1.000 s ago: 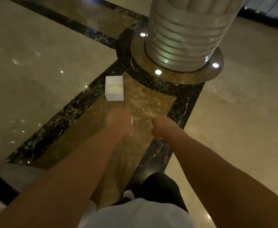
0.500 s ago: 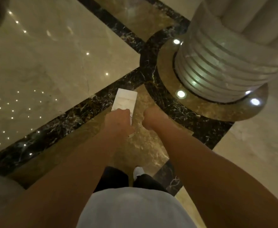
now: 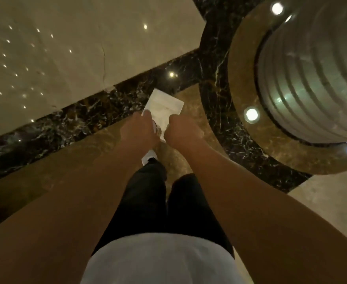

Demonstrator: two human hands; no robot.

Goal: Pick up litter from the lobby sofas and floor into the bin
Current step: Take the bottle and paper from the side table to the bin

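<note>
I look straight down at the polished marble floor (image 3: 70, 58) and my two bare arms reach forward. My left hand (image 3: 140, 130) is curled into a fist with the knuckles up, and something small and pale shows at its right edge; I cannot tell what it is or if the fingers really grip it. My right hand (image 3: 179, 131) is also curled closed, just beside the left one, and I cannot see anything inside it.

The white paper piece (image 3: 165, 108) lies flat on the floor at about 12 o'clock from my hands, partly on the dark veined border (image 3: 82, 121) and partly on the brown tile (image 3: 66, 171). Its near edge is hidden behind both fists, so I cannot say if I touch it.

At 2 o'clock stands the ribbed round column (image 3: 312, 78) on a brown ring base (image 3: 242, 64) with small round lights in it. Below my hands, at 6 o'clock, are my dark trousers (image 3: 148, 201), a white shoe tip (image 3: 148, 159) and my light shirt (image 3: 160, 261)
</note>
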